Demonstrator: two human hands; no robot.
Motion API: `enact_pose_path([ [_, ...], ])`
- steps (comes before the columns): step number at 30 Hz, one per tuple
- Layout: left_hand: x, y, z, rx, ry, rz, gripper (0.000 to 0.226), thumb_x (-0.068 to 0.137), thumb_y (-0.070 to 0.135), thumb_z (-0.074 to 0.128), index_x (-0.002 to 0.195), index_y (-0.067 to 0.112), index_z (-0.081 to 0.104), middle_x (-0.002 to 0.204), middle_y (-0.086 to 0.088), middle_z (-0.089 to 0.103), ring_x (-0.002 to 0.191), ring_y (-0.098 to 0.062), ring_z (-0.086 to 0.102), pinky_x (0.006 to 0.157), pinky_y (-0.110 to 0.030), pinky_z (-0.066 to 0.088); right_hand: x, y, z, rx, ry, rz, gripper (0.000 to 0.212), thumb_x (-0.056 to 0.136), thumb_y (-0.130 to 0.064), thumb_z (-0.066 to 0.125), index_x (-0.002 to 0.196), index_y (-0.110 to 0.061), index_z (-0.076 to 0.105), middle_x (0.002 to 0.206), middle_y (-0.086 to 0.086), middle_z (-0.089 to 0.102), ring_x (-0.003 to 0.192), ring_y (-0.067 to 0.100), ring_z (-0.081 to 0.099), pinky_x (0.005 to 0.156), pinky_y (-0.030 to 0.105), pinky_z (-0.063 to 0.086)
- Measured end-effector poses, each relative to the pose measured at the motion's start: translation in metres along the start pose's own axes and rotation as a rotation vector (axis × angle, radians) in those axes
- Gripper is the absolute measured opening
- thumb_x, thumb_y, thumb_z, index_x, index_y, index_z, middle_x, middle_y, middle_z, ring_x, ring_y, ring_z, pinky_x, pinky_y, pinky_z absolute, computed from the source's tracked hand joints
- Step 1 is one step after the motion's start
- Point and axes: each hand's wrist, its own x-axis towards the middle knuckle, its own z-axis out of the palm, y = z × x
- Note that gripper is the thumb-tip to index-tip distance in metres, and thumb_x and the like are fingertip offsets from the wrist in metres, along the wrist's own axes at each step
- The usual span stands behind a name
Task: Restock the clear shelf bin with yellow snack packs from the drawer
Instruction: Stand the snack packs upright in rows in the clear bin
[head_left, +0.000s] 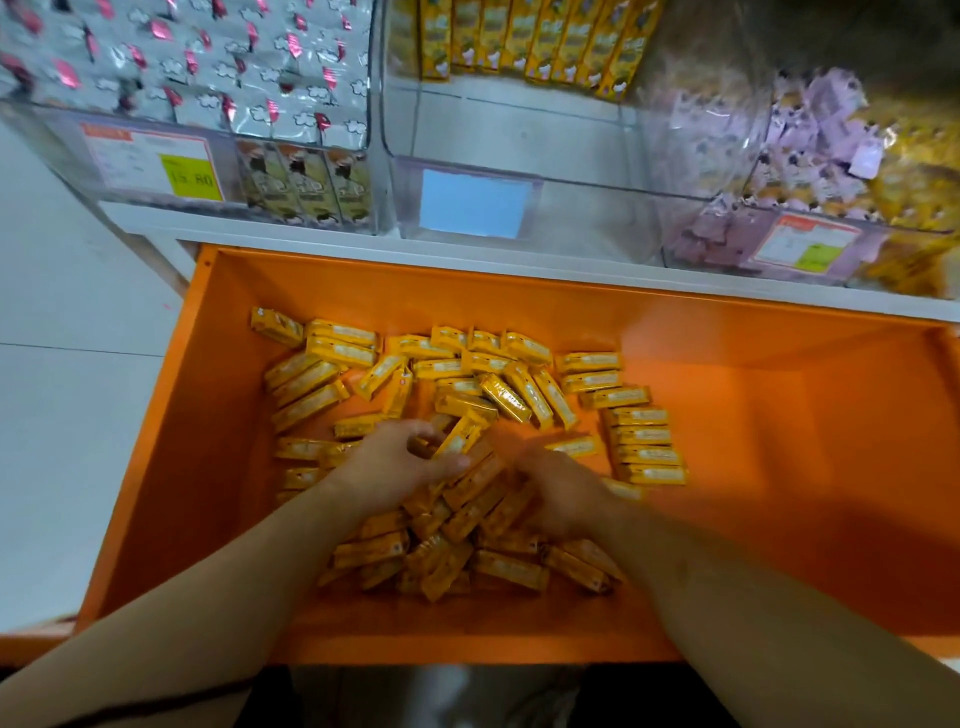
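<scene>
Your left hand (400, 462) curls around several yellow foil snack packs (470, 395) inside the orange open drawer (779, 467). Your right hand (563, 493) is blurred; its grip cannot be told. Above the drawer, the clear plastic shelf bin (519, 130) holds only a back row, so most restocking remains.

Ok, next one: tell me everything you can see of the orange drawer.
The orange drawer is pulled out below the white shelf edge, open at the top. It looks like smooth, painted, rigid board, with four upright walls and a flat floor. Loose yellow snack packs lie scattered and piled over its left and middle; the right part is bare. Both hands reach into the pile: the left hand grips packs, the right hand is blurred.
</scene>
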Motion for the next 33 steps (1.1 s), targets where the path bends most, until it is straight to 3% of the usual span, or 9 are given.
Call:
enact_pose_path([
  [6,-0.002,0.003,0.001,-0.016,0.012,-0.036,0.051,0.076,0.06,0.082,0.118,0.033,0.069,0.111,0.009,0.067,0.099,-0.009,0.066,0.075,-0.028,0.052,0.006,-0.002,0.003,-0.099,-0.013,-0.043,0.057,0.086,-0.048,0.073,0.139,-0.032,0.057,0.149,0.0,0.053,0.136,0.026,0.049,0.104,0.04,0.048],
  [10,-0.01,0.011,-0.003,-0.038,-0.003,-0.014,0.04,0.078,0.05,0.085,0.111,0.032,0.07,0.107,0.004,0.071,0.095,-0.014,0.07,0.076,-0.028,0.055,0.004,-0.001,0.0,-0.092,-0.028,-0.075,0.046,0.08,-0.06,0.071,0.117,-0.032,0.068,0.123,-0.008,0.065,0.115,0.019,0.06,0.088,0.035,0.053],
  [14,-0.023,0.032,-0.017,-0.048,-0.024,0.033,0.026,0.081,0.034,0.087,0.1,0.035,0.07,0.102,0.01,0.072,0.096,-0.01,0.069,0.078,-0.022,0.051,-0.011,-0.007,-0.032,0.194,-0.072,-0.028,0.02,0.084,-0.036,0.081,0.095,-0.033,0.066,0.087,-0.015,0.063,0.077,0.0,0.058,0.07,0.03,0.051],
  [16,-0.032,0.049,-0.031,-0.04,-0.013,0.066,0.03,0.08,0.03,0.088,0.103,0.035,0.071,0.105,0.013,0.07,0.105,-0.011,0.067,0.087,-0.024,0.05,-0.02,-0.012,-0.058,0.343,-0.068,0.035,0.016,0.087,-0.027,0.081,0.096,-0.029,0.067,0.095,-0.005,0.069,0.082,0.01,0.065,0.079,0.041,0.06],
  [19,-0.054,0.086,-0.056,-0.002,0.044,0.1,0.049,0.08,0.025,0.088,0.123,0.035,0.068,0.116,0.008,0.062,0.116,-0.012,0.059,0.092,-0.03,0.051,-0.041,-0.02,-0.105,0.707,-0.021,0.121,0.019,0.095,-0.02,0.074,0.113,-0.019,0.07,0.1,0.008,0.068,0.089,0.027,0.068,0.071,0.042,0.062],
  [24,-0.104,0.14,-0.095,0.019,0.19,0.332,0.037,0.087,0.029,0.081,0.117,0.043,0.064,0.1,0.0,0.071,0.075,-0.017,0.065,0.064,-0.028,0.051,-0.107,-0.05,-0.18,1.158,0.025,-0.105,0.02,0.107,-0.02,0.052,0.11,-0.004,0.064,0.101,0.024,0.066,0.086,0.031,0.063,0.068,0.039,0.051],
  [28,-0.142,0.163,-0.107,-0.096,0.21,0.397,0.015,0.097,0.02,0.069,0.098,0.033,0.076,0.096,-0.01,0.076,0.068,-0.034,0.067,0.048,-0.023,0.04,-0.147,-0.079,-0.204,1.293,0.097,-0.159,0.034,0.109,-0.026,0.048,0.126,0.001,0.06,0.101,0.025,0.07,0.077,0.03,0.063,0.061,0.035,0.049],
  [30,-0.154,0.165,-0.106,-0.164,0.2,0.391,0.019,0.098,0.015,0.067,0.094,0.028,0.081,0.092,-0.012,0.075,0.077,-0.035,0.072,0.05,-0.026,0.043,-0.159,-0.093,-0.208,1.364,0.109,-0.15,0.033,0.11,-0.027,0.045,0.127,-0.003,0.061,0.097,0.023,0.071,0.071,0.028,0.062,0.059,0.034,0.045],
  [33,-0.165,0.168,-0.098,-0.403,0.102,0.345,0.017,0.096,0.009,0.068,0.095,0.016,0.083,0.082,-0.013,0.067,0.068,-0.027,0.061,0.055,-0.031,0.04,-0.166,-0.109,-0.212,1.374,0.141,-0.034,0.027,0.11,-0.03,0.043,0.104,-0.011,0.061,0.077,0.017,0.065,0.053,0.02,0.048,0.049,0.028,0.03],
])
